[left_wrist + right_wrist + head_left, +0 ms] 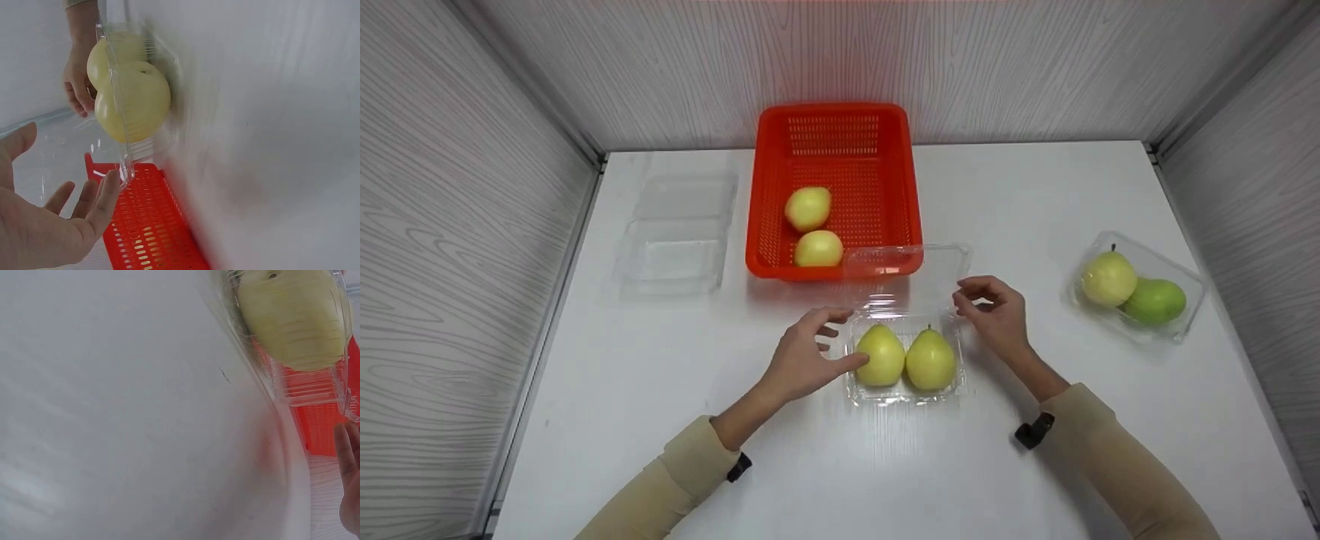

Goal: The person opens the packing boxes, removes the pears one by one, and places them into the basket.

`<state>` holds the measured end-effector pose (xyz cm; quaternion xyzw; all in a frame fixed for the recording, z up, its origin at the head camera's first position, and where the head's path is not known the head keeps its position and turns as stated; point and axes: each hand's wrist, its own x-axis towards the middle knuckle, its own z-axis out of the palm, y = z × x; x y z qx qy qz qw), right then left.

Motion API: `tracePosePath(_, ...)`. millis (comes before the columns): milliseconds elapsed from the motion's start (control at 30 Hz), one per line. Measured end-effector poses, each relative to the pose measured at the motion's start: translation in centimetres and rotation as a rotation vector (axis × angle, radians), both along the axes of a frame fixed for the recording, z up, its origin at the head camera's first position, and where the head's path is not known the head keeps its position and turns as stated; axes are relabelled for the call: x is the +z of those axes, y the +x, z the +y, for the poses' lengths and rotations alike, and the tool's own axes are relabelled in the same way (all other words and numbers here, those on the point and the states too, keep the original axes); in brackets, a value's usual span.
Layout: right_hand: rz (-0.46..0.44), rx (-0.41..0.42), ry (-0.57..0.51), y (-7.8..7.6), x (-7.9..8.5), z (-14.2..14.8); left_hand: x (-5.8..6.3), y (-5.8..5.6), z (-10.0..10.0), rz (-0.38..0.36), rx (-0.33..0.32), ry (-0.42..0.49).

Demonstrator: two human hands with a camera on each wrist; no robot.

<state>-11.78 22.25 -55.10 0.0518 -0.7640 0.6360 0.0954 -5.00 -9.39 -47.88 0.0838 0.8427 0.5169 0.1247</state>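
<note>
A clear plastic clamshell box sits in front of me, its lid raised and leaning back over the front rim of the red basket. Two yellow-green pears lie side by side in its base. At the left side is my left hand, fingers spread, fingertips near the hinge and thumb over the left pear. My right hand is at the lid's right edge near the hinge, fingers loosely bent with fingertips right at the edge. In the right wrist view, fingers of that hand extend beside the box corner.
The red basket behind the box holds two more pears. An open clear box stands at the left. At the right, another clear box contains a yellow pear and a green fruit.
</note>
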Motion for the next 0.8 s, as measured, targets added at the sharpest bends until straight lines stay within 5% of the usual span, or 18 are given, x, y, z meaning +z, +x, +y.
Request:
tracePosePath(200,0.041,0.041,-0.030,0.7,1.7,-0.5,0.3,-0.6,0.6,0.099,-0.127,-0.126)
tracePosePath(400,0.060,0.055,-0.009,0.6,1.8,-0.5,-0.2,-0.7,1.1,0.169,-0.194,-0.235)
tracePosePath(800,0.102,0.058,0.093,0.4,1.7,0.5,-1.4,-1.3,2.3,0.277,-0.329,-0.309)
